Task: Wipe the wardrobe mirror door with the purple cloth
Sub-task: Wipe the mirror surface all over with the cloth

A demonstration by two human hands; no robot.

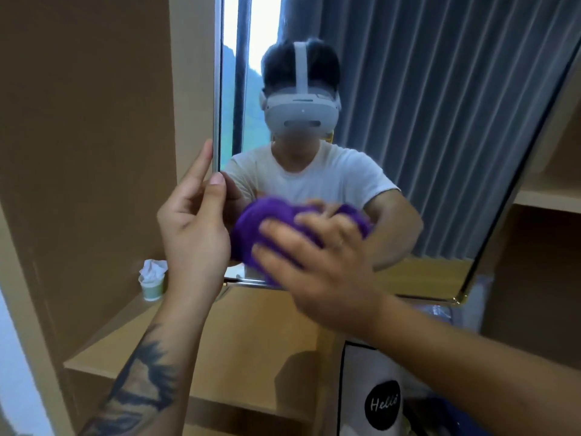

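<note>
Presently, item one: right hand [317,259] — grip spread flat, fingers splayed over the bunched purple cloth [251,228], pressing it against the lower part of the wardrobe mirror door [408,127]. The cloth sits under the palm and spills out past the fingertips toward the door's free edge.

Item two: left hand [195,215] — grip pinched on the mirror door's vertical edge just beside the cloth, thumb on the glass side, index finger raised behind the frame; it looks to be steadying the door.

Item three: wooden shelf [251,341] below both hands, a small green cup [152,286] with white tissue set well away on the left hand's outer side.

Risks, as judged:
- Door swings on its hinge if the wiping push outweighs the left-hand hold; the pass would then skid or miss.
- Thumb on the glass may leave a fresh smear.
- Bunched cloth covers little area per stroke — streaks or unwiped bands likely, and the upper glass looks still to be done.
- Cloth could slip from under an open palm near the bottom edge.

Obscured: right hand and cloth are motion-blurred, so exact finger contact is unclear. Any dirt on the glass cannot be made out. The mirror's top and hinge side are cut off.
</note>
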